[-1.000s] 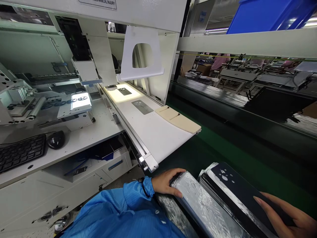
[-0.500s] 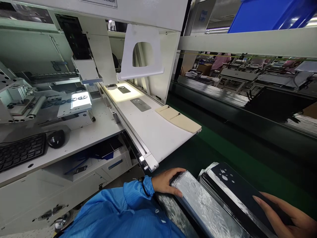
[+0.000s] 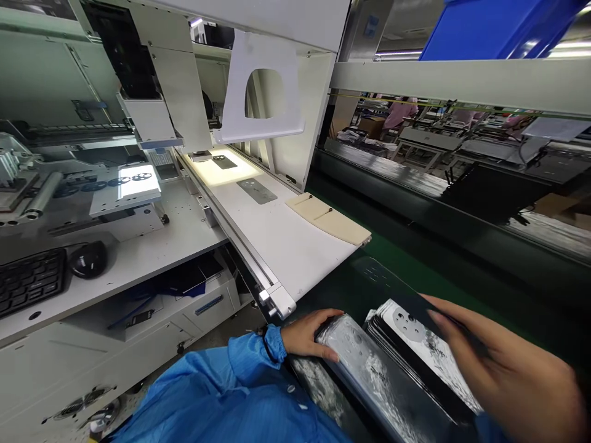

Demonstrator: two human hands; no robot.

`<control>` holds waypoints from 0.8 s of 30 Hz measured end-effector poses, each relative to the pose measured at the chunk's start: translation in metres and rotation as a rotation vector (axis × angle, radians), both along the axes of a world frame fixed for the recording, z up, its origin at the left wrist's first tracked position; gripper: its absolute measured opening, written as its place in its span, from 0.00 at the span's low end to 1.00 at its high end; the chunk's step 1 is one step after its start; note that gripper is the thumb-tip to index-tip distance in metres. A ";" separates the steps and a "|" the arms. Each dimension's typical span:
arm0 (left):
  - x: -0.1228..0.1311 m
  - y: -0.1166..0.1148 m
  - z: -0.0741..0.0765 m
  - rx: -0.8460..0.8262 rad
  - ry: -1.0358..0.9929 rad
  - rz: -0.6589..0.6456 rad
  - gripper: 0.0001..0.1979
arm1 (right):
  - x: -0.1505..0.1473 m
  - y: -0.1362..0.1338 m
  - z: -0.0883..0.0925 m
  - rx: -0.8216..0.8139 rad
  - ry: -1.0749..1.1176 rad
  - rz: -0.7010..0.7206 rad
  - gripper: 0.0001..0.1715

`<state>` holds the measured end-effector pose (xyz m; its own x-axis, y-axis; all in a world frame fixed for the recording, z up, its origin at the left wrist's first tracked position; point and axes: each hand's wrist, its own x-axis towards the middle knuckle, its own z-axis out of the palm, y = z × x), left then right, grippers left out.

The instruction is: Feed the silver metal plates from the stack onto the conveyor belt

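Observation:
My left hand (image 3: 305, 334), in a blue sleeve, has its fingers curled over the near end of a silvery stack of panels (image 3: 364, 369) at the bottom centre. Beside that stack lies a second stack (image 3: 410, 329), whose top panel is silvery with round holes. My right hand (image 3: 503, 369) pinches a thin dark panel (image 3: 385, 280) and holds it just above this second stack. The panel points up and left over the green belt.
A white conveyor (image 3: 295, 252) runs out of the machine with a grey panel (image 3: 257, 191) on it and another panel (image 3: 225, 162) under the light. A beige pad (image 3: 329, 218) lies at its right edge. A keyboard (image 3: 28, 280) and mouse (image 3: 87, 258) are at left. The green belt (image 3: 415, 258) passes behind the stacks.
My right hand has lifted the dark top panel off the right stack and carried it up and left, which uncovers a silvery panel below. My left hand has stayed in place.

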<state>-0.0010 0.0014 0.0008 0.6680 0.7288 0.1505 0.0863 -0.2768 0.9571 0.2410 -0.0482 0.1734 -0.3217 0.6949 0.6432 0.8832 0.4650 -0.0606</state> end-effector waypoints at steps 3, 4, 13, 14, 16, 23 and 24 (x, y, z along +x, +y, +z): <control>0.001 0.000 -0.002 -0.020 -0.033 0.003 0.51 | -0.060 0.034 0.011 0.068 -0.083 0.157 0.21; 0.002 0.000 -0.003 -0.027 -0.052 -0.003 0.51 | -0.080 0.046 0.011 0.055 -0.138 0.166 0.25; 0.000 0.001 0.012 0.028 -0.170 -0.063 0.49 | -0.179 0.097 -0.013 -0.471 -0.405 0.086 0.24; 0.000 0.001 0.014 0.034 -0.174 -0.065 0.49 | -0.181 0.095 -0.016 -0.486 -0.405 0.082 0.26; -0.001 0.002 0.015 0.045 -0.184 -0.068 0.50 | -0.183 0.093 -0.017 -0.520 -0.401 0.066 0.33; 0.000 0.001 0.010 0.042 -0.168 -0.056 0.45 | -0.190 0.107 -0.013 -0.568 -0.376 0.054 0.39; 0.000 0.001 0.009 0.045 -0.168 -0.053 0.44 | -0.191 0.110 -0.013 -0.566 -0.374 0.054 0.39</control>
